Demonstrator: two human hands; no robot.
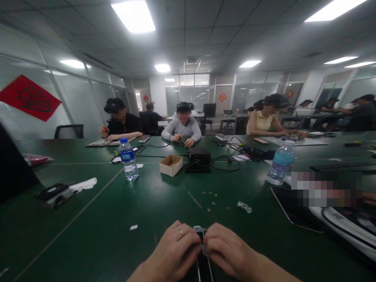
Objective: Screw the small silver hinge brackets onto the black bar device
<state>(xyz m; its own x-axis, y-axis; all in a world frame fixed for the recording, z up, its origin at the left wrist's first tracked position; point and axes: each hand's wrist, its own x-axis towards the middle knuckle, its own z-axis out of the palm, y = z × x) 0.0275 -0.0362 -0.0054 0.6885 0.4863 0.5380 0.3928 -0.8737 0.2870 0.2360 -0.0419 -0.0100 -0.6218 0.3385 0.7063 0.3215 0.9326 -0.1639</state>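
Note:
Close to the table's near edge, my left hand (175, 250) and my right hand (228, 247) meet at the far end of a long narrow dark piece with shiny metal edges (204, 268). Fingers of both hands are bent and pinch at a small metal part on that end; the fingertips partly hide it. A ring is on one left finger. Beyond the right hand lies a small silver metal bracket (244, 207). Several tiny ring-like parts (213, 203) are scattered left of the bracket. A white paper scrap (133, 227) lies ahead of my left hand.
On the green table (96, 239) are a small open box (171, 165), a black device (198, 158) with cables, two water bottles (128, 160), (280, 163) and a tablet-like slab (293, 213). A fan-like part (55, 192) lies left. Co-workers sit across the table.

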